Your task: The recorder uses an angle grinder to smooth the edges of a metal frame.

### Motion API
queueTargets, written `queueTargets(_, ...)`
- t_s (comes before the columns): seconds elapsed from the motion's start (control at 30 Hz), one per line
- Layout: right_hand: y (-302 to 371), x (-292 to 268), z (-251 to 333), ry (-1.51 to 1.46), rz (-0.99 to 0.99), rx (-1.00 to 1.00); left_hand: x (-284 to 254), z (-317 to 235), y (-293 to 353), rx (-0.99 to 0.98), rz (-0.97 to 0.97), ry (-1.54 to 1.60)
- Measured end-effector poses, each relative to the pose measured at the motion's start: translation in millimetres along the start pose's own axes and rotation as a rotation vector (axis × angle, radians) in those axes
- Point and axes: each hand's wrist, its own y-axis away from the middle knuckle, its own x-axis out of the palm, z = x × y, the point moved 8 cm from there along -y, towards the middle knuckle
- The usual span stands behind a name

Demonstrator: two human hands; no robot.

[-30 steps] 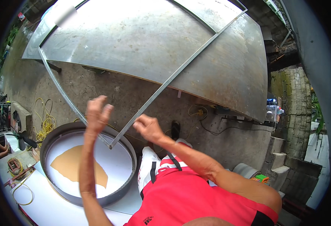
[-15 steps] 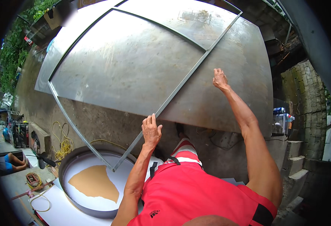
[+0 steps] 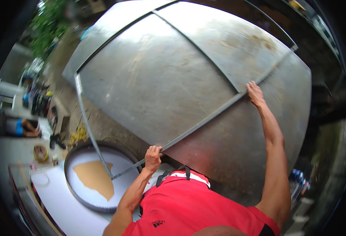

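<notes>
A welded-looking rectangular frame of thin grey metal bars [image 3: 208, 117] with a crossbar lies over a large flat metal sheet [image 3: 153, 90]. My left hand [image 3: 153, 158] is closed around the frame's near bar, close to the sheet's near edge. Farther along that same bar, just past the crossbar joint, my right hand [image 3: 255, 93] has its fingers over the metal and appears to grip it. The frame's near left corner sticks out past the sheet, above a round dark-rimmed tub [image 3: 67, 173]. Inside the tub, a tan irregular piece [image 3: 94, 179] rests on a white surface.
A white panel [image 3: 59, 196] lies beside the tub at lower left. Yellow cable [image 3: 78, 135] is heaped on the ground beyond it. Another person's bare legs [image 3: 30, 128] show at far left. Blue-and-white cans [image 3: 300, 177] stand at right, near blurred steps.
My right hand has come down from above the sheet onto the frame's bar. The view has turned, so sheet and frame appear shifted right. My left hand still holds the bar.
</notes>
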Motion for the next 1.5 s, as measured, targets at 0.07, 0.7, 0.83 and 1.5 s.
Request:
queueTargets(0.07,-4,-13,3,0.025,-0.132,-0.068,-2,0,-1,0.021,0.021,0.005)
queueTargets(0.7,109,-66,166,-0.125,-0.242,-0.477,-95,170,34,-0.158,0.045,-0.278)
queueTargets(0.83,130,-61,200,-0.153,-0.243,-0.405,-100,216,17,-0.171,0.011,-0.360)
queueTargets(1.5,195,-70,280,-0.495,-0.382,0.181,-30,232,-49,-0.723,-0.412,0.037)
